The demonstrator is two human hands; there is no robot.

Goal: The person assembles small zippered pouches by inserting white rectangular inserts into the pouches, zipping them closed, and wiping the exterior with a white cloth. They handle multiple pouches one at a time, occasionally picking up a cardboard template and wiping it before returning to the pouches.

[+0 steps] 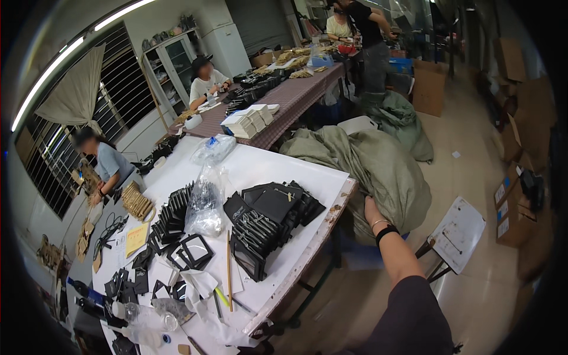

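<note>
My right hand (pixel 373 212), a dark band on its wrist, reaches forward past the near corner of the white table. It is closed on the side of a large olive-green fabric sack (pixel 393 171), and its fingertips are partly hidden by the cloth. The sack bulges, stands beside the table and has a folded, creased top. What it holds does not show. My left hand is out of view. Left of the sack, a stack of flat black pouches (pixel 263 216) lies on the white table (pixel 319 177).
A clear plastic bag (pixel 206 201), pens and loose black pieces cover the table. A white-topped stool (pixel 458 234) stands right of my arm. Cardboard boxes (pixel 512 207) line the right side. A second green sack (pixel 405 121) sits farther back. Several people work around a checked-cloth table (pixel 296 112).
</note>
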